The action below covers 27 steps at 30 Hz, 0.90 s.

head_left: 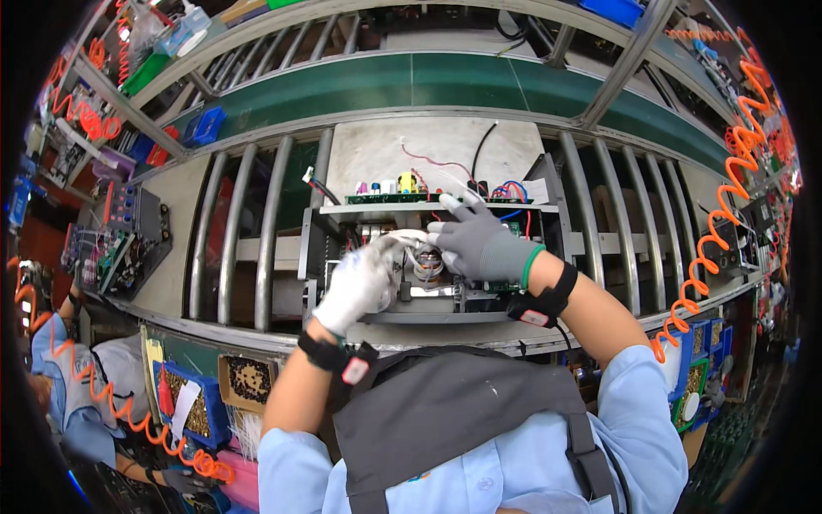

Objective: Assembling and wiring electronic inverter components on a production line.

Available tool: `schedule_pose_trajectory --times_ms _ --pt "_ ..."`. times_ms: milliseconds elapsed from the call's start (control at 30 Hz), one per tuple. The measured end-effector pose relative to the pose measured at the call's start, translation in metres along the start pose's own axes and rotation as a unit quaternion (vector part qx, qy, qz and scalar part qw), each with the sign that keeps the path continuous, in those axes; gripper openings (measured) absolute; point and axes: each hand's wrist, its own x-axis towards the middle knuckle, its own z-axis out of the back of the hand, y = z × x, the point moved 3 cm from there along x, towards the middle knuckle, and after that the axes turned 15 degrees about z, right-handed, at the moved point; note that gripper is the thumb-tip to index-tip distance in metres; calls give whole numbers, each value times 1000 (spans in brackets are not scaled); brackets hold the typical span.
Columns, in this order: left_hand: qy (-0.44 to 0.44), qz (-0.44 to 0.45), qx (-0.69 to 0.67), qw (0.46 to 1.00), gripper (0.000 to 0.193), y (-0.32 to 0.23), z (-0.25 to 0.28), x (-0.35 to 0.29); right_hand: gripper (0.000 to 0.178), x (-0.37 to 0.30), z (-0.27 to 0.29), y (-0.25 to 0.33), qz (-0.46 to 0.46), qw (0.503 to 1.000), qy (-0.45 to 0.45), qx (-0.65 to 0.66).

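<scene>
A metal chassis packed with wiring and components lies in front of me. My left hand, in a white glove, reaches over its left half; the fingers are curled together beside white wires and slightly blurred, and what they pinch is hidden. In a grey glove with pale fingertips, my right hand is over the middle of the chassis, fingers apart and pointing left. Below the fingertips sits a round coil-like part. A green circuit board with several upright components runs along the far side. A thin red wire and a black cable rise from there.
Metal rollers flank the chassis, with a green conveyor belt beyond. Another device stands at left. Blue bins of screws and a cardboard box are near left. Orange coiled hoses hang at right. A co-worker's arm shows lower left.
</scene>
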Motion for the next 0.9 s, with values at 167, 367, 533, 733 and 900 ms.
schedule_pose_trajectory --times_ms 167,367,533,733,900 --pt "-1 81 -19 997 26 -8 47 23 18 29 26 -10 2 989 -147 35" --pt "-1 24 96 995 26 4 40 26 22 54 38 -13 -15 976 -48 211" --pt "-100 126 -315 935 37 35 121 -25 33 -44 91 -47 -89 886 -346 297" --pt "24 0 -654 756 67 14 100 -33 29 -122 93 -13 -205 845 -379 317" --pt "176 -63 -565 804 71 -89 49 -8 34 -39 77 33 -84 806 -371 453"
